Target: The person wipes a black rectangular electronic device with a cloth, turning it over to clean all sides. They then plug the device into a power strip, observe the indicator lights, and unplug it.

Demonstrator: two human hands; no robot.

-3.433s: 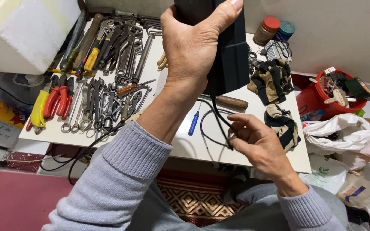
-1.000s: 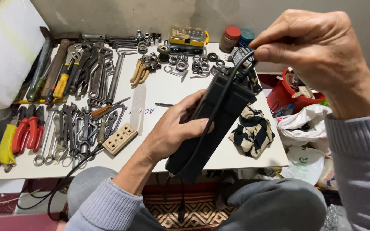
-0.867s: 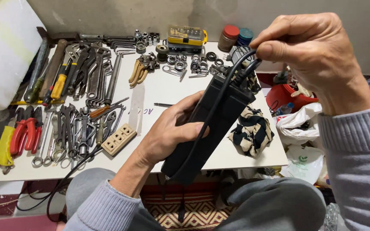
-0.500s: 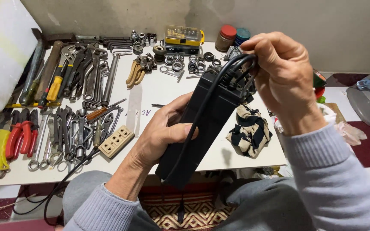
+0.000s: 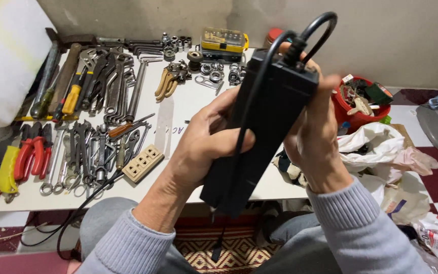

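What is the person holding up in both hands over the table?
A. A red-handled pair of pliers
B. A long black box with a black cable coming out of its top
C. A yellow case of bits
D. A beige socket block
B: the left hand and right hand grip the long black box, its black cable looping from the top end.

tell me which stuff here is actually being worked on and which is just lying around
In hand:
- long black box, gripped by left hand and right hand
- black cable looping from its top end

Lying about:
- wrenches and red-handled pliers on the white table
- beige socket block
- yellow bit case
- red bucket
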